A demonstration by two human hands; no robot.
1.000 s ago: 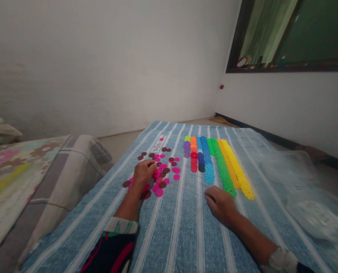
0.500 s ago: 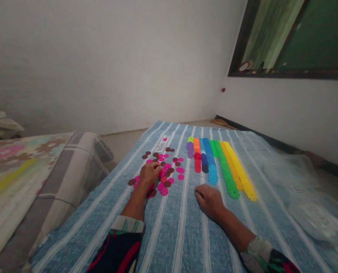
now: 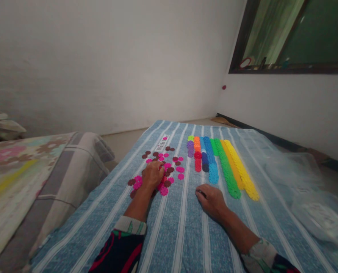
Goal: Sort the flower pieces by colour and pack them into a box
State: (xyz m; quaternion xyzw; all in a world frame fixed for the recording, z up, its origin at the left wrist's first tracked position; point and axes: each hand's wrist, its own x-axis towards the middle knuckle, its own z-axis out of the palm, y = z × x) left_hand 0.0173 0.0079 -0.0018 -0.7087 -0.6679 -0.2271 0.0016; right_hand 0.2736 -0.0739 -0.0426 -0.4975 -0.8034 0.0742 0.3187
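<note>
My left hand [image 3: 152, 175] is over a loose scatter of small flower-edged discs. Its fingers are curled down among them, and the fingertips and anything in them are hidden. Close around it lie pink discs [image 3: 180, 176] and brown discs [image 3: 131, 182]; a few reddish ones show beside the fingers. My right hand [image 3: 212, 198] rests on the striped cloth in a loose fist, and I cannot see whether it holds anything. Just beyond it, overlapping discs form rows by colour: a light blue end [image 3: 213, 173], a green row [image 3: 227, 170], an orange row [image 3: 233, 165] and a yellow row [image 3: 243, 170].
A blue cloth with white stripes [image 3: 174, 231] covers the surface. A label strip [image 3: 162, 143] lies behind the scatter. Shorter red [image 3: 197, 163], purple [image 3: 190, 148] and dark blue [image 3: 204, 161] runs stand further left. Clear plastic boxes [image 3: 322, 216] sit at right; a flowered bed cover [image 3: 21, 163] is at left.
My left hand has shifted slightly right, lower into the scattered discs, uncovering some at its left. The right hand has stayed nearly still.
</note>
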